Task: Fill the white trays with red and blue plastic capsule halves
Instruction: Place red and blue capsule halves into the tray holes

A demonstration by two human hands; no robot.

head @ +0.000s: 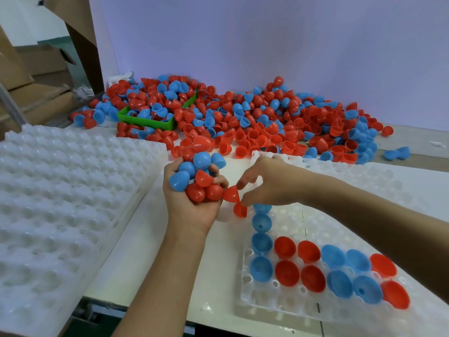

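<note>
Left hand (192, 190) clutches a bunch of halves, right hand (263, 181) pinches a red half (232, 193): seat it open-side-up in the tray (252, 305)

head view looks down, close over the table (150, 239)

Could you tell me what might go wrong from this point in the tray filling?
The left hand grips an overfull bunch of halves; the top blue ones could tumble onto the table. The right hand pinches a red half beside another red half at the tray edge, which might get knocked away.
</note>
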